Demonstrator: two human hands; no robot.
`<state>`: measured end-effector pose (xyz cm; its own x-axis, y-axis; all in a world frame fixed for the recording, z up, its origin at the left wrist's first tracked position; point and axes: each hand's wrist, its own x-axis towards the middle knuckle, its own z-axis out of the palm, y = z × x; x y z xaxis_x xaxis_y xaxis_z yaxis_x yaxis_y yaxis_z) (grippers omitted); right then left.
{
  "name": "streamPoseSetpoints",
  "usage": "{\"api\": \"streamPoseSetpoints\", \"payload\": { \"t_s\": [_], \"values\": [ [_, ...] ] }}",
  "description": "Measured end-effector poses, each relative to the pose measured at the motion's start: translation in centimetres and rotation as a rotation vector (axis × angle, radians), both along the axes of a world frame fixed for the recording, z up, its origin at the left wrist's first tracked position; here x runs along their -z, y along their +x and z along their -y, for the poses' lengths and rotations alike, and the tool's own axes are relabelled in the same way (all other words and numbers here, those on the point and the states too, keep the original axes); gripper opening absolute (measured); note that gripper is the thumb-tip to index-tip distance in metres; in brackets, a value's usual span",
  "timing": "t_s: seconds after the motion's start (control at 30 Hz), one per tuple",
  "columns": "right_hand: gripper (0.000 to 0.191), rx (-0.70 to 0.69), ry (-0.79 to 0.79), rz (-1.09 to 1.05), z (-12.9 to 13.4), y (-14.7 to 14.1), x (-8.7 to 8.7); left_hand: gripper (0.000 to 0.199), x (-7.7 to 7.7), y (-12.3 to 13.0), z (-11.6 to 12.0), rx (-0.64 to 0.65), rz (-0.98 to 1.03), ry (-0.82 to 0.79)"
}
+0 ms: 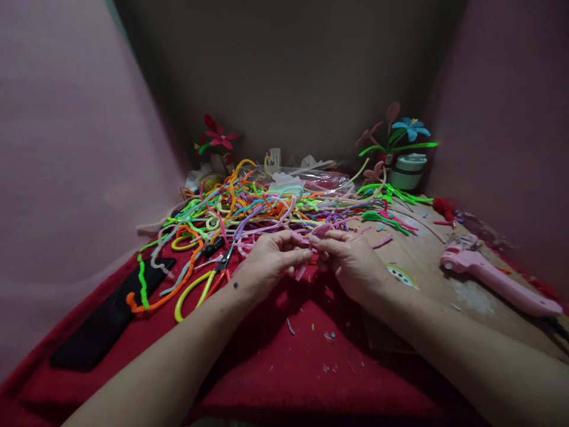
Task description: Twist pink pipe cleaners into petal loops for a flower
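Observation:
Close together over the front of the red cloth, my left hand (279, 256) and my right hand (344, 252) both pinch a pink pipe cleaner (320, 229). Part of it stands up as a loop above my right fingertips, and a short end hangs below. My fingers hide its middle. Just beyond both hands spreads a tangled pile of coloured pipe cleaners (249, 207). Yellow-handled scissors (195, 290) lie left of my left wrist, blades pointing toward the pile. Another pair of yellow handles (181, 243) shows partly behind them.
A pink glue gun (502, 279) rests on a cardboard sheet (427, 249) at right. At left lies a flat black object (111, 314). Behind the pile stand pipe-cleaner flowers (221, 137), blue and pink flowers (409, 127) and a pale green cup (408, 172). Small scraps (329, 335) dot the red cloth (302, 379).

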<state>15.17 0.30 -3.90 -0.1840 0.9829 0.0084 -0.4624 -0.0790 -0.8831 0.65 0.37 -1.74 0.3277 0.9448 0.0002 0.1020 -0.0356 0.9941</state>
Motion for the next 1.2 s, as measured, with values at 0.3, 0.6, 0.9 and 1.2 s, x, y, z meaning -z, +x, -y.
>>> {"api": "streamPoseSetpoints", "payload": {
  "t_s": [0.3,0.6,0.9,1.2],
  "values": [
    [0.017,0.018,0.098,0.225,-0.1,0.4,-0.1,0.013,-0.4,-0.6,0.1,0.074,-0.083,-0.074],
    [0.022,0.014,0.133,0.368,-0.1,0.5,-0.6,0.019,-0.2,-1.0,-0.3,0.072,-0.115,-0.047],
    [0.024,0.121,0.201,0.526,0.0,0.6,-0.8,0.016,-0.6,-1.0,-0.4,0.016,-0.291,0.023],
    [0.031,0.176,0.257,0.548,-0.3,0.9,-0.9,0.013,-0.5,-1.3,-0.7,0.035,-0.259,0.032]
  ]
}}
